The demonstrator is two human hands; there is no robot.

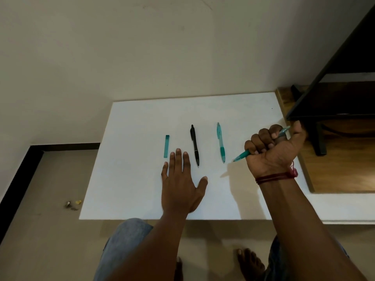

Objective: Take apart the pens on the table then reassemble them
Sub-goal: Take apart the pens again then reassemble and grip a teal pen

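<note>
A single wide-angle head view looks forward and steeply down from close above the white worktop (142,195), taking in wall beyond and floor and knees beneath.

translucent teal plastic pen (221,142), glossy black pen (195,145), matt white table (132,179).

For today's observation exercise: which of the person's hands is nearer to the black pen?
Left. The left hand lies flat on the table, fingertips just beside the black pen. The right hand is farther right, past the green pen, gripping another green pen.
</note>
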